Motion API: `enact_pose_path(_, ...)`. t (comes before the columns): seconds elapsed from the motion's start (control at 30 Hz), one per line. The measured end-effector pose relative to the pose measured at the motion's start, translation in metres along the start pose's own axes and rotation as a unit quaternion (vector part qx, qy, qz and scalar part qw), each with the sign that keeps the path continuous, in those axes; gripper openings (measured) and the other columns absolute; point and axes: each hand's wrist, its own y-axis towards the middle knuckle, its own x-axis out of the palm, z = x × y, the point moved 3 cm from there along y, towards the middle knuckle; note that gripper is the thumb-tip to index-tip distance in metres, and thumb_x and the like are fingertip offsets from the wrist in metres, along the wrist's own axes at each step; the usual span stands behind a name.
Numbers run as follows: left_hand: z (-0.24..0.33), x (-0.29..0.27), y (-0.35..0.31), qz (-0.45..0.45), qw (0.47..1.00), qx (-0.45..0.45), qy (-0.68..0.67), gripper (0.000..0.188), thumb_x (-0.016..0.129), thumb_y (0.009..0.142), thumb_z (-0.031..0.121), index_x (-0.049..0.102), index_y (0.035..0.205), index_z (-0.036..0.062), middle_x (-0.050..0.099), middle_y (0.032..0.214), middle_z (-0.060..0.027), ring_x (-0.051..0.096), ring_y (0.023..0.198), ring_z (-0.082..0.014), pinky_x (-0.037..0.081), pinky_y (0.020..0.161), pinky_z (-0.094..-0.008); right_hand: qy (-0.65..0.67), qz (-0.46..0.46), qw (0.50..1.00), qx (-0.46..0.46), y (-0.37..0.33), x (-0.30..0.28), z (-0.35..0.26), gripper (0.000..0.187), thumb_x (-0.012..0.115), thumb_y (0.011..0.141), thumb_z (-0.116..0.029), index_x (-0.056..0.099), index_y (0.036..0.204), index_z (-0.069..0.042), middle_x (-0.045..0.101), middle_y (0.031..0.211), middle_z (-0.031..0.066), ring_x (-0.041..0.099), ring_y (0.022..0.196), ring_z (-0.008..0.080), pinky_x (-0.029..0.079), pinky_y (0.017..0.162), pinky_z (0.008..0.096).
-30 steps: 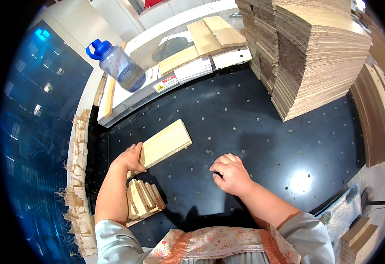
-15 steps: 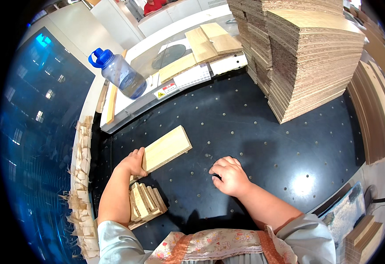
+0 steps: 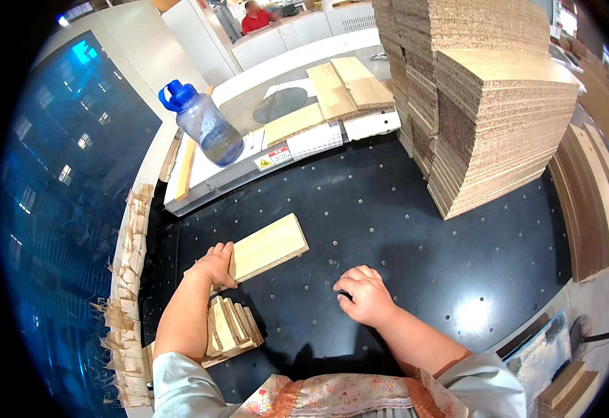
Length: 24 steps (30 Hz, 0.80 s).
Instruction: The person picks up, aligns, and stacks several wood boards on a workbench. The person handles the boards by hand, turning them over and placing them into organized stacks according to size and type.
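My left hand (image 3: 217, 266) grips the near end of a flat, pale wooden board (image 3: 269, 246), its thumb on the near edge and its fingers over the top. The board lies on a black table dotted with small studs. Just below that hand, partly hidden by my forearm, is a small stack of short wooden strips (image 3: 233, 326), set side by side. Apart from the board, my right hand (image 3: 365, 296) rests over the table with its fingers curled in. No object shows in it.
Tall stacks of particle board (image 3: 489, 132) stand at the far right. Beyond the table, a grey machine bed (image 3: 238, 182) carries a blue-lidded water bottle (image 3: 210, 132) and several pale boards (image 3: 336, 94). Torn brown edging (image 3: 127, 306) lines the left side. Curved panels (image 3: 586, 202) lean at right.
The whole view has shifted, so the table and machine appear slightly lower. My left hand keeps its grip on the board, and my right hand stays curled in about the same place.
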Motion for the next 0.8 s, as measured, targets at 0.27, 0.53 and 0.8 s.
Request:
enact_pose_path(0.27, 0.0009, -0.0006, -0.0015, 0.017, 1.000, 0.017, 0.015, 0.109, 0.086, 0.052, 0.029, 0.028, 0.141, 0.0071, 0.043, 0.134, -0.0154, 0.040, 0.128, -0.0327, 0.040, 0.104, -0.0420, -0.005, -0.009, 1.000, 0.002, 0.0011, 0.0006, 0.0011, 0.018, 0.067, 0.069, -0.013, 0.066, 0.087, -0.010, 0.062, 0.093, 0.0056, 0.055, 0.096, 0.0264, 0.042, 0.087, 0.0399)
enact_pose_path(0.53, 0.0014, -0.0020, -0.0041, 0.018, 1.000, 0.023, 0.005, 0.113, 0.088, 0.050, 0.031, 0.027, 0.141, 0.0056, 0.043, 0.133, -0.0161, 0.041, 0.126, -0.0338, 0.040, 0.103, -0.0420, 0.003, 0.005, 1.000, 0.001, 0.0005, 0.0000, -0.0005, 0.017, 0.068, 0.068, -0.012, 0.066, 0.085, -0.010, 0.061, 0.090, 0.0042, 0.055, 0.097, 0.0259, 0.042, 0.088, 0.0401)
enact_pose_path(0.8, 0.0033, -0.0031, -0.0049, 0.015, 0.999, 0.028, 0.013, 0.115, 0.089, 0.050, 0.032, 0.026, 0.142, 0.0026, 0.043, 0.134, -0.0178, 0.041, 0.126, -0.0350, 0.039, 0.104, -0.0394, -0.006, 0.000, 1.000, -0.002, 0.0010, 0.0002, -0.0005, 0.017, 0.068, 0.068, -0.011, 0.067, 0.085, -0.010, 0.062, 0.091, 0.0042, 0.056, 0.096, 0.0258, 0.043, 0.087, 0.0394)
